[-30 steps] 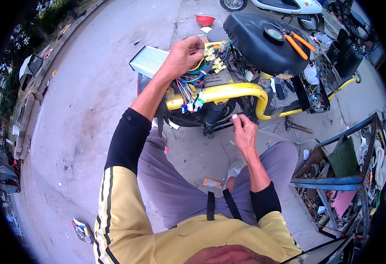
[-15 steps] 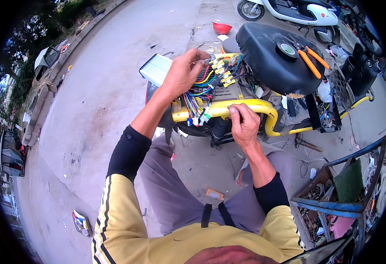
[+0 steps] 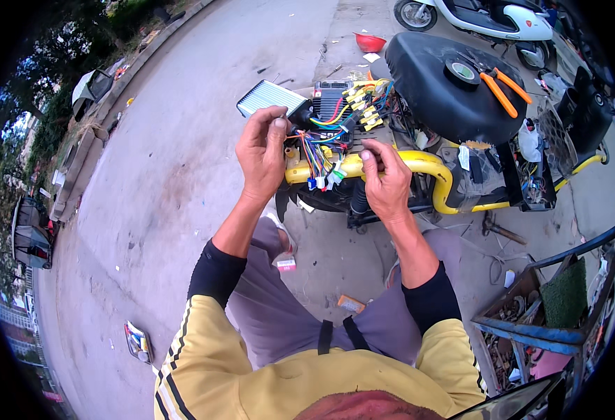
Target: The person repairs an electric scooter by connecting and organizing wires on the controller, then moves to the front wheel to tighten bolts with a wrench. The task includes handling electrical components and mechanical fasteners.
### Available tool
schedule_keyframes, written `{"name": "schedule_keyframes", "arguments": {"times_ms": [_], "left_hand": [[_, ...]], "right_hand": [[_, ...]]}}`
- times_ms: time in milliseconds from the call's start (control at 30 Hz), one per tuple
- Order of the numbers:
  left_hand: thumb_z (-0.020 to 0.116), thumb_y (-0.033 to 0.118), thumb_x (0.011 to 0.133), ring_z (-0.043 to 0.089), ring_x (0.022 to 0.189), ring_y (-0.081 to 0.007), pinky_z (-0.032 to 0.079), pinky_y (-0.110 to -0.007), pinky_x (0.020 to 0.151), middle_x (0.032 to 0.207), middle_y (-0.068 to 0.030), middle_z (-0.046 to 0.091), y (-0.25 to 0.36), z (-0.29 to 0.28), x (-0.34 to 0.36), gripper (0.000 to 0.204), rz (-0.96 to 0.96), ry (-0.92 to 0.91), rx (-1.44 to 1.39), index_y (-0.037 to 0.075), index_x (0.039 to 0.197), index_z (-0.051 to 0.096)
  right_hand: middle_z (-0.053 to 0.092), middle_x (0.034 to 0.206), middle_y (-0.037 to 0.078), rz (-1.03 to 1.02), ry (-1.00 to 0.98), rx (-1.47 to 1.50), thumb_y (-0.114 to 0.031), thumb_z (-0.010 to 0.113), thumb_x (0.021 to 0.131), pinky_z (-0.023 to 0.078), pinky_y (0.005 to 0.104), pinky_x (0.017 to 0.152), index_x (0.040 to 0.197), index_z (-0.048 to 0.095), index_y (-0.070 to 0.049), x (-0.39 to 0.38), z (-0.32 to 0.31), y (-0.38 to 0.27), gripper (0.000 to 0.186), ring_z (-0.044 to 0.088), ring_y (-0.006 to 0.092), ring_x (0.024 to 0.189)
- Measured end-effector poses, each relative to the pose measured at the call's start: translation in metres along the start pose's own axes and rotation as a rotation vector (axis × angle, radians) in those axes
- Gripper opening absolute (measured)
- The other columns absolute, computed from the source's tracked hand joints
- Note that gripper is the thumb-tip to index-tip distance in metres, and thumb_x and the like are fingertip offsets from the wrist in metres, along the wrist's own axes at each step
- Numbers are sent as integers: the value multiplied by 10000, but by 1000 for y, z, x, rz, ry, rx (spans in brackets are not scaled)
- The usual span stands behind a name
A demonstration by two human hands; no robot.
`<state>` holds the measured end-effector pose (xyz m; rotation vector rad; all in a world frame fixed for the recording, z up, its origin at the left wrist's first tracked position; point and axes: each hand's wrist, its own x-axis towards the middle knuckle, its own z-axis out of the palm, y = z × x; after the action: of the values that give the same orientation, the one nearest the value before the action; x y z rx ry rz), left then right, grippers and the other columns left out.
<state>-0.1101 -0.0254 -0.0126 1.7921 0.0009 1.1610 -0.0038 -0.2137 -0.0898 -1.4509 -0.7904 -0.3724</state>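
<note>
My left hand (image 3: 262,152) is raised at the left end of a yellow tube frame (image 3: 419,162), next to a silver finned controller box (image 3: 271,100). Its thumb and forefinger are pinched together; what sits between them, if anything, is too small to make out. My right hand (image 3: 387,183) is over the yellow tube, fingers loosely bent, thumb a little apart from the forefinger, holding nothing visible. Between the hands hangs a bundle of coloured wires (image 3: 316,154) with white, blue and green plugs. Behind it are yellow connectors (image 3: 367,112) and a dark finned box (image 3: 333,91).
A black seat (image 3: 447,91) bears a tape roll (image 3: 461,73) and orange-handled pliers (image 3: 500,98). A hammer (image 3: 505,229) lies on the ground. Right of me stands a blue-edged metal bin (image 3: 531,329) of parts. A red helmet-like bowl (image 3: 370,43) and a white scooter (image 3: 496,24) are farther off.
My left hand has drawn back from the yellow connectors, toward me and left. My right hand has lifted off the tube slightly, moving up and left. The whole view has shifted a little.
</note>
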Motion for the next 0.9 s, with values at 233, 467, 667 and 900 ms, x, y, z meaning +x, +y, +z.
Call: {"name": "schedule_keyframes", "arguments": {"times_ms": [233,467,667,900], "left_hand": [[590,27,1037,592,883,-127,507,-277,837,1010,-90,642,-17,8,-15,136,35,151,-168,7,1167,559],[705,-3,924,613,904,-138,494,-280,812,1043,-104,667,-19,-4,-31,155,141,-61,11,4,1039,601],[760,-23,749,640,906,-315,513,-392,790,1044,-139,699,-18,-14,-37,208,262,-238,286,14,926,658],[845,53,678,603,885,-291,503,-396,724,1003,-93,650,-6,-13,-41,396,301,-377,466,51,1059,735]], "right_hand": [[693,876,93,-60,-67,-152,-63,731,962,492,321,593,1070,739,-31,-1,1,-6,113,629,208,641],[713,916,93,-148,-168,-283,-125,801,875,543,389,672,1042,749,-36,-8,4,-14,196,703,289,763],[696,916,89,-226,-218,-338,-106,828,824,549,395,689,1061,743,-44,-13,10,-19,259,709,306,793],[687,965,88,-284,-283,-216,-26,796,803,572,411,694,1058,740,-57,-27,17,-22,264,705,301,788]]}}
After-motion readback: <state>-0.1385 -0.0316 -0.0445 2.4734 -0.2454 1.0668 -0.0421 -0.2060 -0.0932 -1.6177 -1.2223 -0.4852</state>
